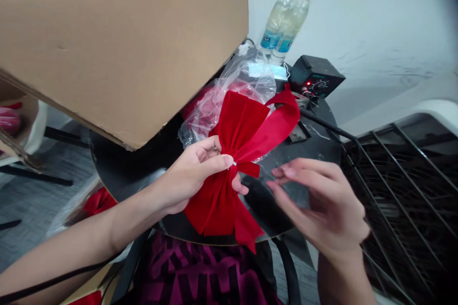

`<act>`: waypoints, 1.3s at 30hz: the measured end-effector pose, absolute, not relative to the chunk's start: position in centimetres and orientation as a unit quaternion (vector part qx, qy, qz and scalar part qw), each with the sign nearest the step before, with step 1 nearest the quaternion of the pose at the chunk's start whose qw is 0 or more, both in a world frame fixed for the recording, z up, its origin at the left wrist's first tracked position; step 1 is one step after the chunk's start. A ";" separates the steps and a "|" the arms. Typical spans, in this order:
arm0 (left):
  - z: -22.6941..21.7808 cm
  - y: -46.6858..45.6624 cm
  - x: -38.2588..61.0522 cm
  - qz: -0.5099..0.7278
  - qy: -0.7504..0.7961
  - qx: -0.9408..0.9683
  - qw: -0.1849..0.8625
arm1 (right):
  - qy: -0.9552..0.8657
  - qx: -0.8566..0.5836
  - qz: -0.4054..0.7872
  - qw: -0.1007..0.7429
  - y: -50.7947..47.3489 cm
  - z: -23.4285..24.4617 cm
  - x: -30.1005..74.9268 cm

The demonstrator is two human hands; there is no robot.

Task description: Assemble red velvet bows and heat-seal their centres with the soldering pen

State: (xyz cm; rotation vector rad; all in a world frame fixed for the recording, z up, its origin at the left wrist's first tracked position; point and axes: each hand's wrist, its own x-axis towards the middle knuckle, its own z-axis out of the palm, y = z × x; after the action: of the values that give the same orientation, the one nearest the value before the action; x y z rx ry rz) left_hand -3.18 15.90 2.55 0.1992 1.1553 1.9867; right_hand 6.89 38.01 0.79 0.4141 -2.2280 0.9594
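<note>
A large red velvet bow [214,200] hangs over the table's near edge. My left hand [200,167] grips it at its gathered middle, thumb in front and fingers behind. Something thin and silvery, perhaps a wire, shows beside the thumb, with a short red strip [250,169] sticking out to the right. One long ribbon tail [275,128] curls up to the right; another points down. To the right of the bow, and apart from it, is my right hand [322,205]. Its fingers are bent, slightly blurred, with a small gap between thumb and fingertips; nothing shows in them.
A big cardboard box [125,47] covers the upper left of the round black table [107,157]. Behind the bow lie a clear plastic bag [232,81], two bottles [282,24] and a black control unit [317,76] with a red light. A caged fan [404,200] stands at right.
</note>
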 end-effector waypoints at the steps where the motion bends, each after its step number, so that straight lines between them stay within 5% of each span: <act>1: 2.6 15.9 -3.1 0.783 0.454 0.069 0.420 | -0.856 0.193 0.329 0.350 38.4 0.5 6.1; 15: 2.3 15.9 -3.2 0.749 0.429 -0.013 0.504 | -0.776 0.514 0.082 0.356 39.3 1.4 2.2; 39: 1.9 15.1 -3.9 0.680 0.555 0.141 0.458 | -0.850 0.485 0.098 0.182 38.1 4.7 2.2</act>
State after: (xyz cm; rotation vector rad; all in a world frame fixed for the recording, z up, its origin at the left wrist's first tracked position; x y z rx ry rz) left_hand -3.94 15.11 1.93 0.3473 1.3677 1.6757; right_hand 2.22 38.06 4.74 1.3682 -2.3991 0.2755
